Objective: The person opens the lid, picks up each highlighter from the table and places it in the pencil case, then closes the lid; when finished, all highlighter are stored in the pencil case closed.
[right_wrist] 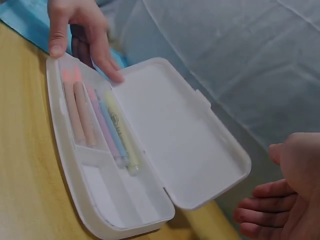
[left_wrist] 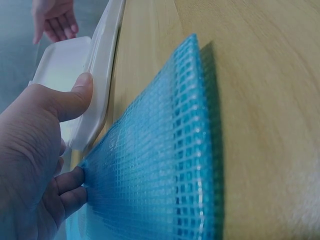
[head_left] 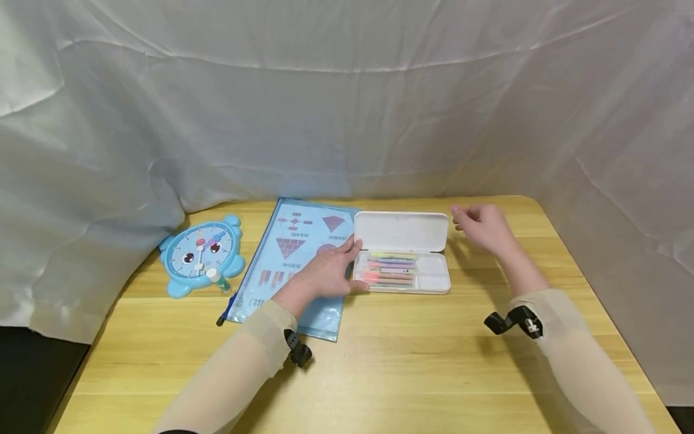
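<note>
A white pencil case [head_left: 401, 231] lies with its lid raised in the middle of the table. Several pens [right_wrist: 112, 127] in pink, purple, blue and yellow lie in the left part of its tray, and the right part shows bare compartments. My left hand [head_left: 328, 271] grips the case's left end, thumb [left_wrist: 82, 92] on the near rim and index finger toward the hinge. Its lower fingers touch the edge of a blue mesh zip bag [left_wrist: 165, 145]. Beyond the lid's right side, my right hand [head_left: 485, 228] hovers with loosely bent fingers [right_wrist: 265, 205] and holds nothing.
The printed zip bag [head_left: 325, 319] lies flat left of the case, partly under my left forearm. A blue toy clock [head_left: 202, 250] rests at the left, with a small white-capped green tube [head_left: 219, 278] beside it. A pale curtain [head_left: 347, 120] hangs behind the table.
</note>
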A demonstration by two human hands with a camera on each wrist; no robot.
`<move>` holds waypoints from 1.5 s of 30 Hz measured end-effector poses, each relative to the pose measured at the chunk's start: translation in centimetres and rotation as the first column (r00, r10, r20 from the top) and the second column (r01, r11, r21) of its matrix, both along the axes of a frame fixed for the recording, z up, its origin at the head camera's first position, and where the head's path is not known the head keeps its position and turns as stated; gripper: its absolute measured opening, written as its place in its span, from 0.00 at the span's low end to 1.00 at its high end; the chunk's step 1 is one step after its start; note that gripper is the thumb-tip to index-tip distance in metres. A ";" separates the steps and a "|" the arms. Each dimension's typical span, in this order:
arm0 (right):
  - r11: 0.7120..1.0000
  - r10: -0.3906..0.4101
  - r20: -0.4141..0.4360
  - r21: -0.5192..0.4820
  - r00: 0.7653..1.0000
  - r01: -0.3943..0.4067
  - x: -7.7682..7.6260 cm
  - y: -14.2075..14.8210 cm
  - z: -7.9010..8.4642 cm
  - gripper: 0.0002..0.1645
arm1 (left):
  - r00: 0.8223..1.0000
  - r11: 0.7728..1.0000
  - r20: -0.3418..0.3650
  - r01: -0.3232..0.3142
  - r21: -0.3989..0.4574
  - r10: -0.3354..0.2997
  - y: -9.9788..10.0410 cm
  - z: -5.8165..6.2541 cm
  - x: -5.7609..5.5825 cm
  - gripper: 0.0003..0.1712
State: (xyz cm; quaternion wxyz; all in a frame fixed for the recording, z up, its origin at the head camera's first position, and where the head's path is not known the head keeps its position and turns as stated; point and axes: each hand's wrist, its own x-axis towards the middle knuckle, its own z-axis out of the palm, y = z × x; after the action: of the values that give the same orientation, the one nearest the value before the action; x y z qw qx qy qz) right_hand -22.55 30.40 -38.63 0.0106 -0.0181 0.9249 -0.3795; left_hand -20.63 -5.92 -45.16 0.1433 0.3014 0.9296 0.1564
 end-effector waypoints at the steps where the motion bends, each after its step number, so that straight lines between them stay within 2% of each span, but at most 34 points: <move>1: 1.000 0.000 0.033 -0.018 0.999 0.001 -0.2 0.1 -0.3 0.43 | 1.000 1.000 0.001 0.000 0.002 0.000 0.0 0.0 0.0 0.65; 4: 0.998 -0.006 0.124 -0.060 0.992 0.014 -0.5 0.3 -1.1 0.47 | 1.000 1.000 0.001 -0.002 0.004 0.002 0.1 -0.1 0.1 0.64; 7: 0.997 -0.016 0.185 -0.073 0.983 0.030 -0.6 0.2 -1.8 0.50 | 1.000 1.000 -0.001 -0.012 0.003 0.012 0.2 -0.2 0.2 0.65; 10: 0.991 -0.018 0.243 -0.127 0.970 0.050 -0.6 0.1 -2.2 0.50 | 1.000 1.000 -0.005 -0.019 0.001 0.019 0.3 0.0 0.3 0.65; 14: 0.960 -0.003 0.325 -0.262 0.946 0.093 -0.5 -0.3 -2.3 0.50 | 1.000 1.000 -0.009 -0.020 -0.005 0.020 0.5 0.2 0.5 0.65; 17: 0.944 0.004 0.356 -0.310 0.934 0.115 -0.4 -0.5 -2.2 0.50 | 1.000 1.000 -0.013 -0.018 -0.006 0.018 0.6 0.3 0.6 0.65; 22: 0.937 0.003 0.361 -0.326 0.933 0.123 -0.3 -0.5 -2.3 0.49 | 1.000 1.000 -0.013 -0.020 0.023 0.020 0.6 0.3 0.6 0.67; 28: 0.943 -0.002 0.341 -0.313 0.940 0.116 -0.2 -0.5 -2.3 0.51 | 0.997 0.993 0.000 -0.072 0.094 0.072 0.6 0.1 0.5 0.79; 31: 0.947 -0.001 0.328 -0.303 0.945 0.106 -0.1 -0.6 -2.2 0.49 | 0.995 0.991 0.012 -0.100 0.093 0.099 0.6 0.0 0.4 0.83; 36: 0.939 0.010 0.336 -0.328 0.942 0.107 0.2 -0.7 -2.2 0.48 | 0.995 0.991 0.024 -0.100 0.087 0.098 0.5 -0.1 0.3 0.81; 41: 0.921 0.034 0.341 -0.376 0.939 0.103 0.3 -0.7 -2.4 0.50 | 0.996 0.990 0.016 -0.087 0.113 0.086 0.2 -0.4 0.5 0.79; 45: 0.899 0.067 0.318 -0.430 0.946 0.081 0.5 -0.6 -2.7 0.48 | 0.995 0.984 0.018 -0.096 0.150 0.094 -0.1 -0.7 0.6 0.78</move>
State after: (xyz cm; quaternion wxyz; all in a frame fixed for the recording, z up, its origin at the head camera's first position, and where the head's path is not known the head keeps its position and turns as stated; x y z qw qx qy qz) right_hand -22.09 29.77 -41.37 0.1570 0.0460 0.8015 -0.5751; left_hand -20.03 -6.00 -45.89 0.1175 0.2658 0.9277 0.2344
